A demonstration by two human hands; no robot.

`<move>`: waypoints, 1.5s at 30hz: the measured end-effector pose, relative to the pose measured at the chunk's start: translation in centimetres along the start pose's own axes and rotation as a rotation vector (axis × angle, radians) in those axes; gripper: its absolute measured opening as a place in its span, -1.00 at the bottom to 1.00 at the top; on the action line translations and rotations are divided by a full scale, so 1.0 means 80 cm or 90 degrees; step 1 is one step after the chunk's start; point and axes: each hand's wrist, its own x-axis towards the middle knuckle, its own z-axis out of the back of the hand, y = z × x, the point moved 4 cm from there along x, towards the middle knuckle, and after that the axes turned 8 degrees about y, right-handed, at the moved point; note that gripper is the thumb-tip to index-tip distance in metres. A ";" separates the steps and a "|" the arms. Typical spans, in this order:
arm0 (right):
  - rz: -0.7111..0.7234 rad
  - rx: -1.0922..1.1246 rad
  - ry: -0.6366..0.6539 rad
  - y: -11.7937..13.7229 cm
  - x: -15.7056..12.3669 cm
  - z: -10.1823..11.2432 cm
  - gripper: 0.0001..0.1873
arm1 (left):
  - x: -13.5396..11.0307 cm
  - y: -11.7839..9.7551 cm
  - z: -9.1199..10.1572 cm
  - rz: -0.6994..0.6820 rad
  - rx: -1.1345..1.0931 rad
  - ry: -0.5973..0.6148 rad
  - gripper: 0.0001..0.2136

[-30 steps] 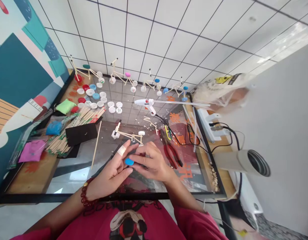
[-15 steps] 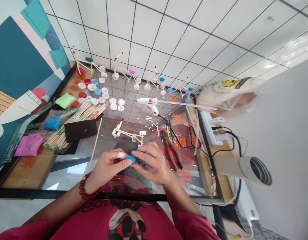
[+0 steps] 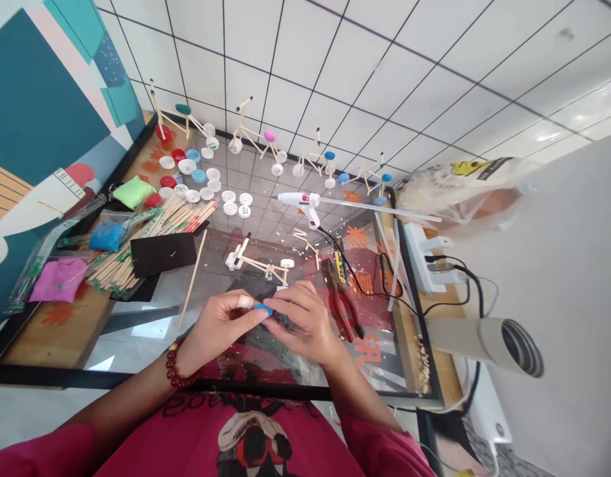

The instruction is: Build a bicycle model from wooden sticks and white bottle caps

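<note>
A small flattened lump of blue modelling clay (image 3: 263, 309) sits between my two hands, above the glass tabletop. My left hand (image 3: 224, 324), with a white bandage on a finger, pinches it between thumb and forefinger. From the other side, my right hand (image 3: 300, 321) closes its thumb and fingertips on the clay's edge. Just beyond my hands stands a small bicycle-like model (image 3: 260, 264) of wooden sticks with white bottle caps for wheels. It has no coloured piece on it, while similar models along the wall, such as one with a pink seat (image 3: 269, 136), carry clay seats.
A white glue gun (image 3: 300, 200) with a long glue stick lies behind the model. Red-handled pliers (image 3: 342, 305) are right of my hands. Bottle caps (image 3: 198, 176), wooden sticks (image 3: 161, 228), black card (image 3: 163, 255) and bagged clay (image 3: 59, 279) lie leftward. A power strip (image 3: 424, 258) is at right.
The blue clay has tilted and now shows a thinner edge between my fingers. Both hands stay together around it. The whole view has shifted slightly.
</note>
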 end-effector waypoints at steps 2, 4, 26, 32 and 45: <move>-0.030 0.033 -0.017 -0.002 0.000 0.002 -0.77 | -0.002 0.005 0.002 0.015 -0.055 -0.004 -0.80; -0.056 0.052 -0.028 -0.004 0.001 0.004 -0.79 | -0.005 0.011 0.004 0.020 -0.103 -0.025 -0.80; -0.037 0.145 0.093 -0.003 0.000 -0.002 -0.72 | -0.019 -0.018 0.009 -0.220 0.191 -0.053 -0.75; -0.081 0.142 0.090 -0.006 -0.001 -0.002 -0.62 | -0.019 -0.012 0.012 -0.147 0.176 -0.093 -0.88; -0.061 0.155 0.066 -0.007 -0.002 -0.011 -0.80 | -0.024 -0.013 0.013 -0.173 0.167 -0.134 -0.90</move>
